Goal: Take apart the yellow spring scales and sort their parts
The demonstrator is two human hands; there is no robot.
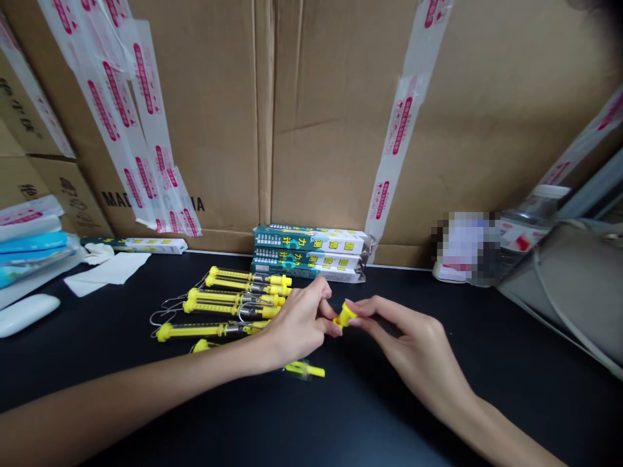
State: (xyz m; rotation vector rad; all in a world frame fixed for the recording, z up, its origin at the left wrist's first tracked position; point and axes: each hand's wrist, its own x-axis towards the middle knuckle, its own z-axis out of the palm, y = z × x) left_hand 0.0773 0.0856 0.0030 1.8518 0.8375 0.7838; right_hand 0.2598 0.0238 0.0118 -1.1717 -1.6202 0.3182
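Head view: left hand [296, 324] and right hand [413, 344] meet mid-table, fingertips pinched together on a small yellow cap [344, 316], held just above the black table [487, 363]. Cap looks light, rigid plastic, likely slippery; best gripped by its sides. Yellow spring scales [228, 301] lie left of it; boxed ones [311, 253] near the back edge.

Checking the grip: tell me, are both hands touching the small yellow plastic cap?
Touching. The head view shows the left hand and right hand pinching the small yellow plastic cap between fingertips.
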